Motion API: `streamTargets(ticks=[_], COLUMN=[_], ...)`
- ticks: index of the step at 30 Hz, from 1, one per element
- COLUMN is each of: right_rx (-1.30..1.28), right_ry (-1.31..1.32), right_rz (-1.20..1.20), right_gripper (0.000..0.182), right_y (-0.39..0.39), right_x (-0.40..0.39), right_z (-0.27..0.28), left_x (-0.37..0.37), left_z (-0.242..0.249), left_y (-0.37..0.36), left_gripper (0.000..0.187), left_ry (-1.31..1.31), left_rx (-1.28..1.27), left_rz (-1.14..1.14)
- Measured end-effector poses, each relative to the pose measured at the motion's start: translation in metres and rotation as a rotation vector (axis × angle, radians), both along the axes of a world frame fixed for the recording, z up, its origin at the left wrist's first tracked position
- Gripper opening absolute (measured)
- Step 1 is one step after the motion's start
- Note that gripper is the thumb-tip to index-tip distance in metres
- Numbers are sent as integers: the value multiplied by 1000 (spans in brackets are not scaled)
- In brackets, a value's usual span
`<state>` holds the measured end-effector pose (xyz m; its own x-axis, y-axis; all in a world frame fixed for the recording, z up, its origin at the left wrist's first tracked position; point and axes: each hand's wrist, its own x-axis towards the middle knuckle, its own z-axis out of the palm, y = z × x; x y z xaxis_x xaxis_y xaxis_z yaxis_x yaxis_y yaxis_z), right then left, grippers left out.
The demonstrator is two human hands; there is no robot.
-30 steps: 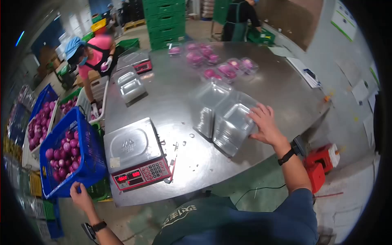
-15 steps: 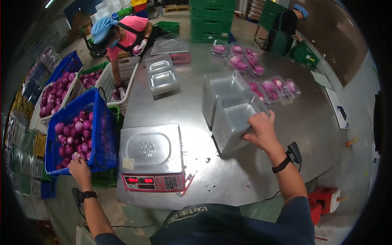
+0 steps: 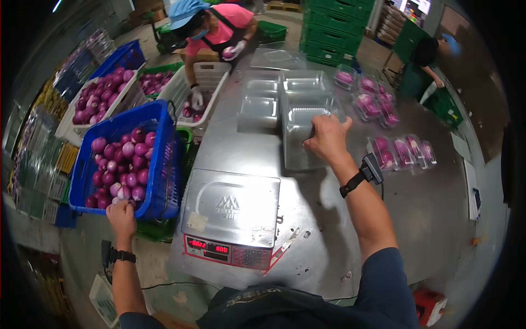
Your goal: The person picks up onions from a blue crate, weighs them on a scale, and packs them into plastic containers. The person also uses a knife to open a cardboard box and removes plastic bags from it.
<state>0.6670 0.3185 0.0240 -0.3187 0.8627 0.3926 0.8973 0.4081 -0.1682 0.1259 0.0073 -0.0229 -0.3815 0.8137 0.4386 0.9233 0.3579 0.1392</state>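
**Hands on the tray stack and the blue crate**

We stand at a shiny metal table (image 3: 329, 230). Our right hand (image 3: 327, 137) rests on top of a stack of clear plastic trays (image 3: 298, 140) that sits on the table, just past the scale (image 3: 233, 211). The fingers curl over the top tray and pinch its edge. Our left hand (image 3: 121, 215) holds the near rim of a blue crate (image 3: 159, 164) to the left of the scale. Its fingers wrap over the rim. The crate is full of purple onions (image 3: 118, 164).

More clear trays (image 3: 262, 98) lie farther back on the table. Packed boxes of onions (image 3: 402, 151) sit to the right. A person in a pink shirt (image 3: 222, 27) bends over a white crate (image 3: 205, 88) across from us.
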Motion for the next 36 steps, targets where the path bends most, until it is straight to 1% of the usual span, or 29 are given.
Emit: streamTargets(ticks=[1,3,4,6,7,8,9,10,11,12,13,14,15,16,17,18,19,20,21,23,24,26,27,28,29,31,33,34,36], right_rx=[-1,13,10,-8,-51,-48,-101,-133,-237,-165,-152,-200,-182,-185,-190,-149,-112,-59,-70,-237,-345,-378,-407,-325,-329,-273,-305,-329,-360], right_ry=[1,50,56,-42,-70,-82,-102,-112,-151,-180,-285,-272,-236,-189,-196,-186,-179,-144,-152,46,276,321,376,297,291,229,197,175,149], right_rz=[24,-128,-80,-170,-167,-163,-194,-196,-165,-47,15,33,107,105,124,143,156,177,181,120,36,-14,-61,-26,-39,-108,-146,-174,-213], right_gripper=[50,53,53,53,55,53,54,57,51,44,40,38,37,33,33,29,26,26,26,29,34,34,35,33,33,35,36,36,37], right_y=[2,5,6,4,-1,-7,-10,-12,-1,2,9,20,22,14,11,9,8,9,9,13,19,26,26,27,26,26,27,30,39], right_x=[-12,-42,-56,-80,-91,-99,-106,-109,-100,-80,-60,-46,-42,-53,-65,-73,-76,-79,-83,-84,-83,-88,-95,-102,-104,-106,-111,-113,-110], right_z=[-1,-4,-4,-4,0,3,8,15,15,8,5,7,13,22,21,17,14,7,7,13,7,2,1,0,-5,-15,-9,-5,-7], left_x=[2,-9,-5,-5,-4,-2,0,-2,-4,-15,-32,-52,-75,-98,-127,-162,-189,-207,-234,-265,-273,-278,-281,-285,-287,-287,-273,-277,-277], left_z=[5,-11,-2,-3,4,3,6,11,24,34,43,50,56,64,77,76,84,103,97,90,87,79,66,44,24,-8,-23,-49,-78], left_y=[0,-1,-1,0,0,-1,-1,-3,-5,-9,-10,-11,-11,-13,-10,-8,-5,0,4,17,29,58,67,78,89,106,112,110,102], left_gripper=[25,24,23,25,24,23,22,24,30,29,28,28,26,25,25,29,32,25,38,41,41,47,47,47,47,66,77,90,92], left_ry=[-36,72,19,14,-7,53,32,-12,-91,-207,-323,-333,-495,-655,-685,-734,-684,-641,-582,-520,-530,-500,-504,-408,-311,-272,-290,-281,-293], left_rx=[-29,74,-37,-4,-100,-50,20,-44,-142,-235,-327,-331,-251,-165,-192,-142,-135,-259,-242,-391,-398,-734,-745,-802,-857,-1132,-1259,-1200,-1175], left_rz=[-6,-21,8,20,32,27,-13,-33,-80,-176,-279,-273,-324,-368,-272,-196,-104,-31,-44,-35,-40,-122,-133,-181,-230,-147,-58,-81,-85])
